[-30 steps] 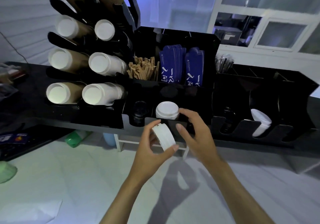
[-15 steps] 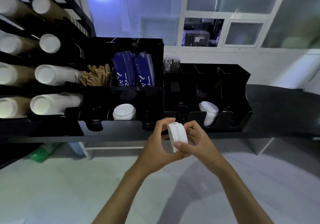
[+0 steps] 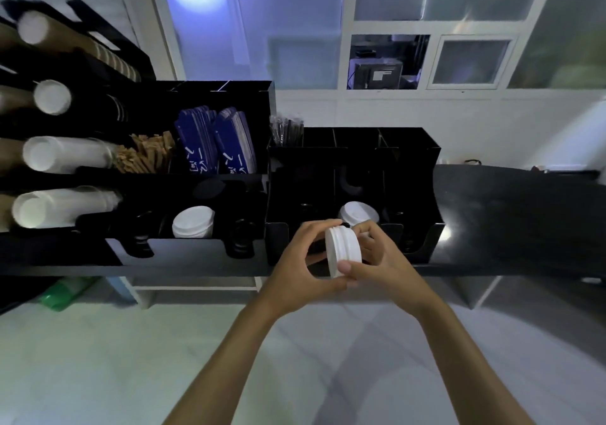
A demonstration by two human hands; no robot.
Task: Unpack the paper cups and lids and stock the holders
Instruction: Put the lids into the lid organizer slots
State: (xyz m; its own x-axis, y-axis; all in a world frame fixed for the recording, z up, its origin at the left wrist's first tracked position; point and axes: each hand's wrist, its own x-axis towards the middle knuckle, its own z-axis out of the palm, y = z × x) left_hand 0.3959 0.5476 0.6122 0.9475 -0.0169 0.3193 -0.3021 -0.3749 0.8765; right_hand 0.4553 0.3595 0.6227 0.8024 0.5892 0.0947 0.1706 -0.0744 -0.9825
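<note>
**White lids held on edge before the right-hand holder**

White plastic, stacked and nested, makes up the small stack of lids (image 3: 343,250) that is gripped between both hands just in front of the right lid holder (image 3: 423,244). The stack is turned on its side, so that its flat face is shown toward the left and its ribbed rims are seen as fine parallel lines along the curved edge. It is judged to be held this way so that the lids can be squared up and kept together before being lowered into a slot. The left hand (image 3: 303,267) is curled round the near and left side of the stack, thumb below; the right hand (image 3: 380,260) is closed on the far side, with its thumb pressed against the lower rim. Neither grip holds anything else.

Directly behind the hands, a pile of white lids (image 3: 359,214) already sits in the middle slot of that holder, which is probably why the stack is brought here. A second pile of white lids (image 3: 193,224) lies in the left lid holder (image 3: 183,250). Both holders stand on the dark worktop (image 3: 511,214). Sleeves of paper cups (image 3: 59,157) lie horizontally in the rack at far left, their mouths facing the front for easy drawing.
</note>
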